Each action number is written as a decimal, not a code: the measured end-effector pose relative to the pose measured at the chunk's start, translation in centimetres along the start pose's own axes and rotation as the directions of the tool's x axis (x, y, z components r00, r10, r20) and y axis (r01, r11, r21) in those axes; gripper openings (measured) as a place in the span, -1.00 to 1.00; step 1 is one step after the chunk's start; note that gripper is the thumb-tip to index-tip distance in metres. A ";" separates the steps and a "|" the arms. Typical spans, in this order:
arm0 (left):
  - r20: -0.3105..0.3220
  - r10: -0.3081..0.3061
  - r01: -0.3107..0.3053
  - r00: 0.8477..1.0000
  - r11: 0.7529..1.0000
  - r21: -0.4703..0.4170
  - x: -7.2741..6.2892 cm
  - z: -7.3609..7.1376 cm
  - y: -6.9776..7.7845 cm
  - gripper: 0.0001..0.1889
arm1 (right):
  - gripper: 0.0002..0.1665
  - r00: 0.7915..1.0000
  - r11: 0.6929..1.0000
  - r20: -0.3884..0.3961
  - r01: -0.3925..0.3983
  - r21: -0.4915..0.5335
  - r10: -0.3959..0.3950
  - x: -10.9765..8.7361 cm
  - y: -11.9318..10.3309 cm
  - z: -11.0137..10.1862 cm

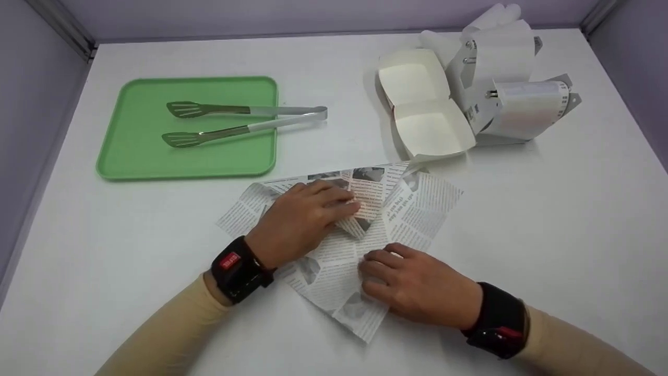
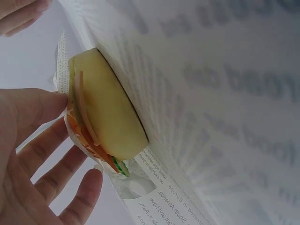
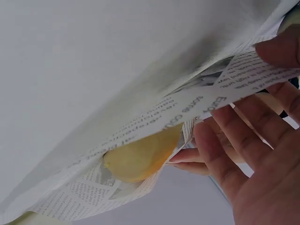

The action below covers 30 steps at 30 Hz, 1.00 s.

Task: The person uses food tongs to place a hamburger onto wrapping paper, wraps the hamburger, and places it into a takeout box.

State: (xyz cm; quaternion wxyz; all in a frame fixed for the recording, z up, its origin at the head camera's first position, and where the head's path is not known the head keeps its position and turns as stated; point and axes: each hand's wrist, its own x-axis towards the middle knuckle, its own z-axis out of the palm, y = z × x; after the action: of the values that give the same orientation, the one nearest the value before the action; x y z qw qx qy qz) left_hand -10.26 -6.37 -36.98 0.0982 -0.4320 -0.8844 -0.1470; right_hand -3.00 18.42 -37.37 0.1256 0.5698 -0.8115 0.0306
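Note:
Newspaper-print wrapping paper (image 1: pixel 344 271) lies with its far part folded over toward the middle. In the left wrist view a burger (image 2: pixel 108 103) sits in the paper, with a pale bun and orange, pink and green filling; the head view hides it under the fold. My left hand (image 1: pixel 297 224) rests on the folded flap, fingers nearly straight and thumb (image 2: pixel 47 103) against the papered side of the burger. At the right edge of the sheet, my right hand (image 1: pixel 417 284) pinches the paper between thumb (image 3: pixel 281 49) and fingers, raising it beside the bun (image 3: pixel 140 157).
A green tray (image 1: pixel 135 156) stands at the back left, with metal tongs (image 1: pixel 224 110) lying across its right rim. An unfolded white burger box (image 1: pixel 433 125) sits at the back right beside white roll holders (image 1: pixel 527 109). Walls border the white table (image 1: pixel 130 250).

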 end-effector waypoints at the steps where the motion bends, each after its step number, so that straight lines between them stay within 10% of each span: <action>1: 0.000 -0.001 0.001 1.000 1.000 -0.001 0.0 0.0 0.0 -0.66 | -0.83 1.000 1.000 -0.010 0.005 0.008 -0.005 0.0 0.1 0.0; 11: 0.027 -0.029 0.029 0.999 1.000 0.007 0.0 -0.5 -0.1 -0.68 | -0.78 0.996 0.996 -0.090 0.024 0.087 -0.016 0.4 0.9 -0.3; 22: 0.123 0.000 0.012 0.992 0.996 -0.090 -0.2 -1.3 -0.7 -0.61 | -0.82 0.995 0.972 0.030 -0.097 0.215 0.093 1.1 2.8 -1.3; 30: 0.298 -0.021 0.082 0.954 0.978 -0.193 -0.3 -2.5 -0.9 -0.34 | -0.84 0.987 0.958 0.069 -0.160 0.237 0.147 1.6 3.8 -1.9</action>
State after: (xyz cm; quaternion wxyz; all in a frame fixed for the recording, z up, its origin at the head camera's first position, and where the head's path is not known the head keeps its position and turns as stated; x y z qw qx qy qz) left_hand -10.69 -7.96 -34.92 -0.0830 -0.4334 -0.8805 -0.1734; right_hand -6.69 18.67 -34.81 0.0318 0.5168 -0.8464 0.1245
